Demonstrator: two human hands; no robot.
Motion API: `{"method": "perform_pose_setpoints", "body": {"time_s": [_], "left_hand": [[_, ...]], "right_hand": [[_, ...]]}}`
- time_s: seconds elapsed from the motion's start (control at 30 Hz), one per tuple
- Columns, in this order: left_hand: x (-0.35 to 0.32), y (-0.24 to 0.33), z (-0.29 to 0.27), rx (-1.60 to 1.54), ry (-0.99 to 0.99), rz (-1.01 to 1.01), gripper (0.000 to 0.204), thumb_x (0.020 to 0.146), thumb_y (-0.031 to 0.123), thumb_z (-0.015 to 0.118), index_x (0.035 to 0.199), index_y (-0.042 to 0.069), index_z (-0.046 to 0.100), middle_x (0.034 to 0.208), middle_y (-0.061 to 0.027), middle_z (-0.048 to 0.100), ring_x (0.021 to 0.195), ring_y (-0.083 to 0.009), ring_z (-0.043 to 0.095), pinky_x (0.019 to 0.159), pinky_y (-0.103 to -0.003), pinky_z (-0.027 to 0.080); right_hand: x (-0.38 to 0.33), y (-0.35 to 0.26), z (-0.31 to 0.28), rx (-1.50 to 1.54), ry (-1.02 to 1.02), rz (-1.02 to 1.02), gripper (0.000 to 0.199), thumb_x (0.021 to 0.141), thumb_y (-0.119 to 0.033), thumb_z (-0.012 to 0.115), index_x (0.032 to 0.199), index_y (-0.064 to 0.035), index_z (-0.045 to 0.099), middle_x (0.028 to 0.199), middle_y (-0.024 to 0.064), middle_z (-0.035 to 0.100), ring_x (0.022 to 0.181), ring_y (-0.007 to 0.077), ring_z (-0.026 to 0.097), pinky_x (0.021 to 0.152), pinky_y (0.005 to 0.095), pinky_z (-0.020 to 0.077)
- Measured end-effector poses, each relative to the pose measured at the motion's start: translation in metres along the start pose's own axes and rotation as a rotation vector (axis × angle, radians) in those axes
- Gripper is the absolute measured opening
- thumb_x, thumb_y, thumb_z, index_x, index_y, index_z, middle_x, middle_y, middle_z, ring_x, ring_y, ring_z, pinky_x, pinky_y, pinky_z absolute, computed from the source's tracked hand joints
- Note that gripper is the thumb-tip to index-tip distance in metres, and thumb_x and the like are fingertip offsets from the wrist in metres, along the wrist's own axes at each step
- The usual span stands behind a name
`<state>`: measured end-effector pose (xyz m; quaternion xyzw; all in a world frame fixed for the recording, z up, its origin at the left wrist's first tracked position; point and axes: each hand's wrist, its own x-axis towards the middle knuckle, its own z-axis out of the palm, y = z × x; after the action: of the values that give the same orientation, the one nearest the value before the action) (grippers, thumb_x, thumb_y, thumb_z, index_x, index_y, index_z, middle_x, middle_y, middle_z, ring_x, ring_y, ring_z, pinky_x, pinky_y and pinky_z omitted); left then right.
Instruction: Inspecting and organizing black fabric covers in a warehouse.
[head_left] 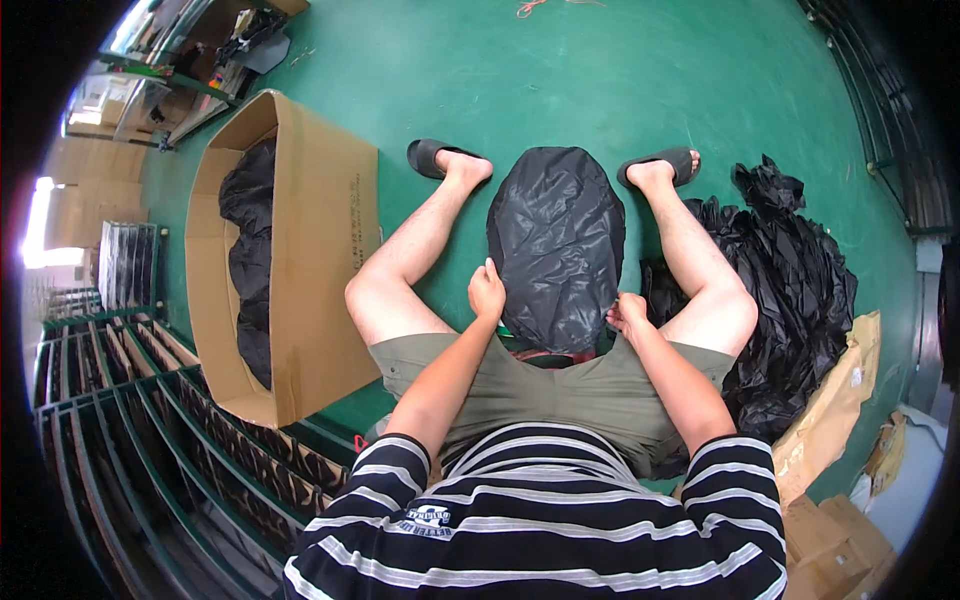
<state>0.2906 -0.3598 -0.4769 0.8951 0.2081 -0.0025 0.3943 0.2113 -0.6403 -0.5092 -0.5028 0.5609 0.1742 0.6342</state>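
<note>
Between my legs stands a rounded, bulky object wrapped in a wrinkled, shiny black cover [560,250]. Its lower end near my lap shows a little red and dark material under the cover's edge; what lies inside is hidden. My left hand [487,291] is closed at the cover's left edge, fingers partly tucked behind it. At the lower right edge, my right hand [628,314] pinches the rim of the cover between thumb and fingers.
A tall open cardboard box [325,260] holding black bundles [255,260] stands at left. On the right, a heap of black sheeting [800,300] lies beside brown paper [835,400] on the green floor [620,70]. Metal racks [170,470] fill the lower left.
</note>
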Motion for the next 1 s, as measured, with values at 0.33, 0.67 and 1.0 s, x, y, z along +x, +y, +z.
{"method": "perform_pose_setpoints", "body": {"time_s": [0.33, 0.67, 1.0], "left_hand": [[-0.005, -0.006, 0.0, 0.004, -0.003, 0.015, 0.049, 0.1, 0.037, 0.048, 0.072, -0.003, 0.05, 0.067, -0.0262, 0.052, 0.061, -0.0422, 0.049, 0.06, -0.049, 0.038], [-0.004, -0.01, -0.005, 0.24, -0.058, 0.018, 0.043, 0.099, 0.04, 0.046, 0.082, 0.001, 0.057, 0.08, -0.0253, 0.063, 0.079, -0.0468, 0.059, 0.07, -0.053, 0.043], [-0.014, 0.107, -0.008, 0.193, -0.071, 0.881, 0.063, 0.093, 0.03, 0.058, 0.146, 0.008, 0.033, 0.151, -0.0226, 0.026, 0.14, -0.0393, 0.024, 0.115, -0.052, 0.017]], "right_hand": [[-0.026, -0.018, -0.011, 0.026, -0.112, -0.187, 0.028, 0.084, -0.011, 0.073, 0.107, -0.0028, 0.057, 0.074, 0.002, 0.059, 0.059, 0.0132, 0.056, 0.052, 0.0295, 0.0473], [-0.001, 0.0, -0.004, -0.498, 0.087, -0.511, 0.051, 0.073, -0.011, 0.077, 0.119, -0.0062, 0.055, 0.076, 0.0072, 0.064, 0.076, 0.0228, 0.065, 0.074, 0.0363, 0.0508], [-0.018, -0.012, -0.006, -0.536, 0.071, -0.607, 0.056, 0.073, -0.009, 0.076, 0.125, -0.0041, 0.055, 0.072, 0.008, 0.064, 0.071, 0.0222, 0.065, 0.07, 0.0357, 0.0509]]}}
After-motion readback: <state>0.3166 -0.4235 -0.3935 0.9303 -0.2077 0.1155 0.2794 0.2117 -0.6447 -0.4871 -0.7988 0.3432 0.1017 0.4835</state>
